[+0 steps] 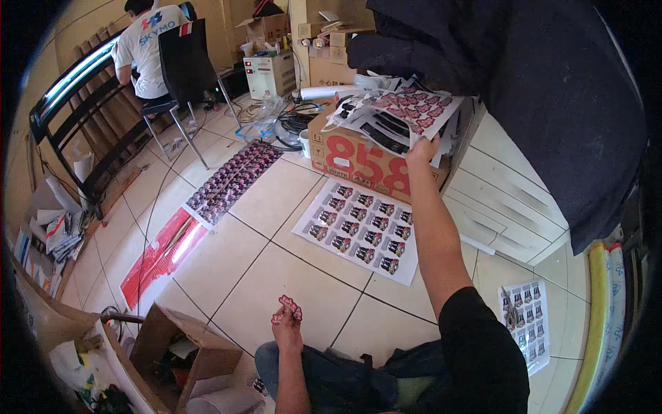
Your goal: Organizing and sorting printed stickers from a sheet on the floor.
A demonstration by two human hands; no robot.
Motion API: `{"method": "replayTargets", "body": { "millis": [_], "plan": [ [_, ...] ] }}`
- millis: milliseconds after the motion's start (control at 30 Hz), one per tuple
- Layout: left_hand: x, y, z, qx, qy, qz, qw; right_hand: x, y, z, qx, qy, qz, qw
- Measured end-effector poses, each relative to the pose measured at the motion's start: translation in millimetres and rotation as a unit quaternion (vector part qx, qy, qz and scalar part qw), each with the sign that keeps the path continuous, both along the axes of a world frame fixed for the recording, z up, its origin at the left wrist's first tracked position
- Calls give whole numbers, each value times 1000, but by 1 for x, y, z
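Observation:
My left hand is closed above my lap, pinching small red-and-white cut-out stickers; how many there are I cannot tell. My right arm reaches far forward. My right hand grips the near edge of a white sheet printed with red stickers. That sheet rests on a pile of papers and black-printed sheets heaped on top of a cardboard box. On the floor to my right, a pair of scissors lies on a sticker sheet.
A large sticker sheet lies before the box. Left of it are a dark patterned sheet and a red sheet. An open carton stands near left, white drawers at right. A person sits at the far left.

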State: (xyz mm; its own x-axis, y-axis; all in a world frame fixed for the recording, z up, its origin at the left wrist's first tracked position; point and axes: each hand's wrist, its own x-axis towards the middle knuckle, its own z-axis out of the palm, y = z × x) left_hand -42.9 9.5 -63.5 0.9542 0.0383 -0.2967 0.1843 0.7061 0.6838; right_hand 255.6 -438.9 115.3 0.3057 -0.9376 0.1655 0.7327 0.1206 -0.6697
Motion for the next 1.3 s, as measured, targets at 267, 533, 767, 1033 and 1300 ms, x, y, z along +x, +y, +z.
{"method": "replayTargets", "body": {
  "millis": [267, 533, 767, 1033, 1300],
  "plan": [
    [8, -2, -23, 31, 109, -1, 994, 3, -125, -27, -198, 245, 2, 949],
    [12, -11, -26, 45, 90, -25, 995, -26, -114, 19, -571, 620, -246, 478],
    [11, -14, -23, 92, 110, -36, 989, -16, -78, 15, -713, 638, 99, 272],
    [15, -22, -24, 124, 123, -126, 977, -48, -103, 0, -732, 537, -185, 377],
    [-1, -47, -15, 262, 5, -289, 921, -349, 132, -118, -409, 454, 524, 593]
  ]
}}
